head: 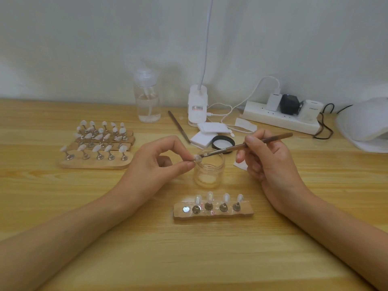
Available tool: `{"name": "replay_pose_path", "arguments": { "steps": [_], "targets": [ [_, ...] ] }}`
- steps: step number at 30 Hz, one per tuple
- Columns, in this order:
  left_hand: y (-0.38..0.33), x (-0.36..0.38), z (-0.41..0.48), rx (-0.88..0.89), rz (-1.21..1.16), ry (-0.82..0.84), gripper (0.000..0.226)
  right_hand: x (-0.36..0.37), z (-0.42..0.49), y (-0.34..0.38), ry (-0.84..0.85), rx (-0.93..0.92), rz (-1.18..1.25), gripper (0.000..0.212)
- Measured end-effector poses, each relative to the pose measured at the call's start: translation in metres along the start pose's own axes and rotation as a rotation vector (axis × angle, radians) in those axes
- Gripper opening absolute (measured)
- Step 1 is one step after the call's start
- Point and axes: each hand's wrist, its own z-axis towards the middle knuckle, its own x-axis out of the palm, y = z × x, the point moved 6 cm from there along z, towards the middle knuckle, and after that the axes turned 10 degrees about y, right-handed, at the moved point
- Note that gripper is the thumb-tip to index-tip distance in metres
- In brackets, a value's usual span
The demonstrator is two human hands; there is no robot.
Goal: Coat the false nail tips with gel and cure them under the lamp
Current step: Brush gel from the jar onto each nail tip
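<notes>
- Left hand (159, 162) pinches one tip (197, 158) above the jar (209, 171), near the middle of the tabletop (210, 259).
- Right hand (270, 158) grips the brush (247, 144); its bristles touch the tip.
- Step: coating. Next, probably, a steady placing on the free spot of the holder (246, 211), then the lamp (365, 122) at the right edge.

A small clear glass jar (209, 175) stands midway on the light wooden table (63, 206), a small pale nail tip (197, 158) and a thin brown brush (231, 147) meeting over its rim. Before it — a short wooden stand of four tips (245, 211); left, clustered wooden stands (94, 163); far right, a white domed curing lamp (365, 124).
</notes>
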Motion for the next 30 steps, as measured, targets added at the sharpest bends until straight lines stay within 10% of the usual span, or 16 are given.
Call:
{"name": "replay_pose_path", "arguments": {
  "steps": [30],
  "targets": [
    [-0.001, -0.003, 0.001, 0.024, -0.096, -0.070, 0.004, -0.007, -0.002, 0.001, -0.081, 0.024, 0.085, 0.018]
  ]
}}
